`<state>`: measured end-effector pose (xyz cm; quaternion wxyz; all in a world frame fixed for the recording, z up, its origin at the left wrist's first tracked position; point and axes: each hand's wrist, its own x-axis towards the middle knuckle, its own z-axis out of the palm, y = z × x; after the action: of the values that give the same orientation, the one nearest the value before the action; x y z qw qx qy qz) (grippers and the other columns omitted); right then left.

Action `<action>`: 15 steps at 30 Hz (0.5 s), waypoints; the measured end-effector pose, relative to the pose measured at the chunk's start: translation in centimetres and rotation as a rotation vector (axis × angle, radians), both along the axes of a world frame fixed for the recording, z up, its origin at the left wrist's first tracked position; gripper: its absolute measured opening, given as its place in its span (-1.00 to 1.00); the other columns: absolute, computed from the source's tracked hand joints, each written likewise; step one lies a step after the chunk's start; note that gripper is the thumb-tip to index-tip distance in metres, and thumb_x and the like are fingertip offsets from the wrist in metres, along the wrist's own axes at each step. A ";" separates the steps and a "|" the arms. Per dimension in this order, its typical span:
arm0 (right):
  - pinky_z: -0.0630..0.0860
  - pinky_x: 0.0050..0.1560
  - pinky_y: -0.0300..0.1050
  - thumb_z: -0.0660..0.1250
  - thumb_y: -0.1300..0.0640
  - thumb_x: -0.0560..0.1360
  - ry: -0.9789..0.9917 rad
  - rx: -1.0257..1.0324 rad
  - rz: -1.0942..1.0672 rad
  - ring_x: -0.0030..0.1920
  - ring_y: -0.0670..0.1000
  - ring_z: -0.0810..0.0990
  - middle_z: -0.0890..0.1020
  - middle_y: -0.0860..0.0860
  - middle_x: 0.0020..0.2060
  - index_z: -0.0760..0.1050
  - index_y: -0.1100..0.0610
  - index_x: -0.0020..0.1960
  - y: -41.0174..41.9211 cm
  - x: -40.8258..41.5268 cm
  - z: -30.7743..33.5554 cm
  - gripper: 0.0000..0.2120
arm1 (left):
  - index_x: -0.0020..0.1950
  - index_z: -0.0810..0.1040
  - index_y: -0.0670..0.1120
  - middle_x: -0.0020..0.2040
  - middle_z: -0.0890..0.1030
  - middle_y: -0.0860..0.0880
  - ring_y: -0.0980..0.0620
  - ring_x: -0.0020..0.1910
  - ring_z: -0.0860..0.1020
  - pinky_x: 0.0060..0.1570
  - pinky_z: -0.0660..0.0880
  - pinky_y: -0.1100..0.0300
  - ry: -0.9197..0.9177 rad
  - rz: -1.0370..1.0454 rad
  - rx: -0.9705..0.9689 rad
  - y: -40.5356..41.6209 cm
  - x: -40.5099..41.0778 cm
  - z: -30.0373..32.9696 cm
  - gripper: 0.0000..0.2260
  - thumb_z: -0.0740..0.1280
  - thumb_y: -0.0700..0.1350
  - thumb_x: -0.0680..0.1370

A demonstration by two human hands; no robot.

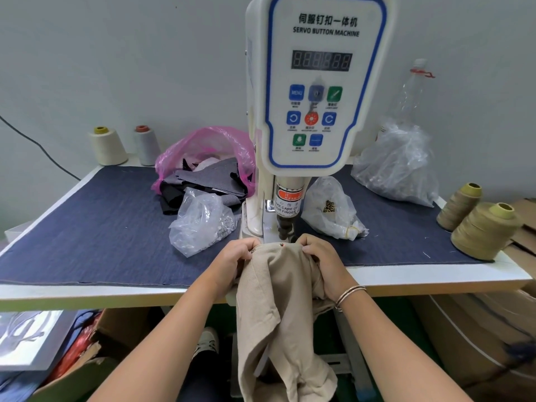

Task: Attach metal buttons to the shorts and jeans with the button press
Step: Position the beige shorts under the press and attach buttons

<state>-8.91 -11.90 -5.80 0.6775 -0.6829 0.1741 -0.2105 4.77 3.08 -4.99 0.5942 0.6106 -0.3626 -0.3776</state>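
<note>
- Beige shorts [278, 288] draped over the near edge of the tabletop [87, 294], waistband uppermost, most of the cloth hanging down below toward the floor.
- Waistband's long axis running left to right, stretched taut between the two hands just in front of the button press [316, 82].
- Left hand [232, 259] with its grip clamped on the left end of the waistband, fingers curled into the cloth.
- Right hand [322, 256] with its grip clamped on the right end, thumb and fingers pinching a fold; bracelets [349, 294] at that wrist.
- Small metal button [280, 244] visible on the waistband's far edge, midway between the two grips, just near of and slightly below the press head [285, 227].
- Both hands about equally near the head, one on each side; neither fingertip under it as far as visible.
- Judged next: a short push away, toward the far side, enough to centre the marked spot under the head, keeping the band flat and level.
- Bag of brass buttons [333, 207] on the tabletop right of the press; clear bag [203, 221] to its left.
</note>
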 end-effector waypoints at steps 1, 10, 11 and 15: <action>0.26 -0.25 -0.13 0.16 0.17 0.32 0.001 -0.009 -0.003 -0.33 -0.07 0.32 0.38 -0.01 -0.42 0.38 0.13 -0.37 0.0 0.0 0.0 -0.89 | -0.38 0.37 -0.11 -0.35 0.36 -0.06 0.06 -0.38 0.29 -0.37 0.17 0.15 0.003 0.003 -0.001 0.0 0.0 0.1 -0.95 0.13 -0.19 0.23; 0.22 -0.32 -0.18 0.23 0.10 0.34 -0.035 -0.035 0.015 -0.39 -0.10 0.28 0.36 -0.07 -0.45 0.41 0.01 -0.41 1.0 -1.1 0.2 -0.85 | -0.40 0.29 -0.03 -0.43 0.26 0.04 0.11 -0.46 0.20 -0.47 0.11 0.26 -0.038 -0.054 -0.023 0.4 -0.7 0.7 -0.79 0.24 0.04 0.32; 0.22 -0.32 -0.18 0.25 0.06 0.33 -0.050 -0.031 0.020 -0.38 -0.09 0.27 0.36 -0.05 -0.44 0.42 0.02 -0.40 1.3 -1.5 0.3 -0.86 | -0.41 0.31 -0.01 -0.43 0.26 0.08 0.15 -0.48 0.21 -0.50 0.15 0.33 -0.091 -0.074 -0.016 0.6 -0.8 0.9 -0.75 0.27 0.09 0.33; 0.28 -0.25 -0.21 0.23 0.11 0.39 -0.109 -0.109 0.067 -0.30 -0.04 0.33 0.38 0.00 -0.37 0.43 0.09 -0.31 2.4 -3.3 1.4 -0.88 | -0.35 0.56 0.05 -0.39 0.46 0.13 0.19 -0.39 0.38 -0.37 0.31 0.42 -0.209 -0.206 -0.044 1.4 -0.9 2.1 -0.87 0.37 0.04 0.38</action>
<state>-12.25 -9.54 -4.42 0.6543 -0.7119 0.1023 -0.2337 3.87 4.48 -2.90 0.5244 0.5930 -0.4915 -0.3629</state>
